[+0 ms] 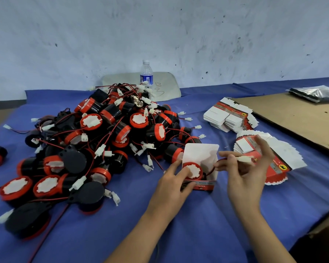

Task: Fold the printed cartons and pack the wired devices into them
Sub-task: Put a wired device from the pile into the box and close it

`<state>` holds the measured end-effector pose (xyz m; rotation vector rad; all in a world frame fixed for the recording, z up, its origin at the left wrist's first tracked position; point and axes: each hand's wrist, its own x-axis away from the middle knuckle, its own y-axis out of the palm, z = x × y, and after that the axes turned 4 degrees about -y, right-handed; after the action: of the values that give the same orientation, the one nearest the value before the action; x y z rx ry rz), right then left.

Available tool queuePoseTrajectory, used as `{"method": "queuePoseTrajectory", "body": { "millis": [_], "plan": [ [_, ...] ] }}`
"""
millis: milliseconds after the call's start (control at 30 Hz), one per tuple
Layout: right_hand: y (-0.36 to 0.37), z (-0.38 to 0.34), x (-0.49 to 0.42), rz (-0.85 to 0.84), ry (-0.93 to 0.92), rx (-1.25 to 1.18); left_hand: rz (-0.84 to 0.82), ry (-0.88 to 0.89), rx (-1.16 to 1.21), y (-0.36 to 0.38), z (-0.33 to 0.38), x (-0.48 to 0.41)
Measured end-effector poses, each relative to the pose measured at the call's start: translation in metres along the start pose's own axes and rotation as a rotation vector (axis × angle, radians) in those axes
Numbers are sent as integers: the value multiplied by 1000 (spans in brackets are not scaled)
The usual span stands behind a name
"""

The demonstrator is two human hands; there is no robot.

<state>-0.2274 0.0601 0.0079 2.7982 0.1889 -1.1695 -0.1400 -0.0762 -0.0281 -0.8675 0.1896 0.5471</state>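
Blue cloth (198, 224) spreads below a scuffed white wall (179, 35); a heap of wired devices (103, 139) lies at left, and flat printed cartons (228, 117) fan out at right. Between them an open carton (200, 154) stands with one device (193, 170) inside; the left hand (171, 185) grips the carton and presses on the device; the right hand (243, 176) pinches its white connector (244, 159).

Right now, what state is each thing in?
Carton: open, flap up.
Device: in carton, wire trailing out.
Plug: outside carton, pinched by right grip.
Left grip: holds carton.
Pile: loose, unpacked.
Flat cartons: unfolded, stacked.
Bottle: upright, capped.
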Motion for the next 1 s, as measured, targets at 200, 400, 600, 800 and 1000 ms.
{"method": "queuePoseTrajectory", "body": {
  "millis": [200, 400, 600, 800, 1000],
  "plan": [
    [2, -2, 3, 9, 41, -61, -62, 1, -49, 1, 0, -1],
    [0, 7, 9, -152, -19, 236, -51, -12, -27, 1, 1, 1],
    [-2, 9, 10, -162, -68, 209, -56, -27, -29, 0, 1, 1],
    [1, 4, 14, -30, -31, 187, -52, -21, -22, 0, 2, 2],
    [5, 1, 14, 27, -57, 178, -66, -41, -27, 0, 2, 2]
  ]
}}
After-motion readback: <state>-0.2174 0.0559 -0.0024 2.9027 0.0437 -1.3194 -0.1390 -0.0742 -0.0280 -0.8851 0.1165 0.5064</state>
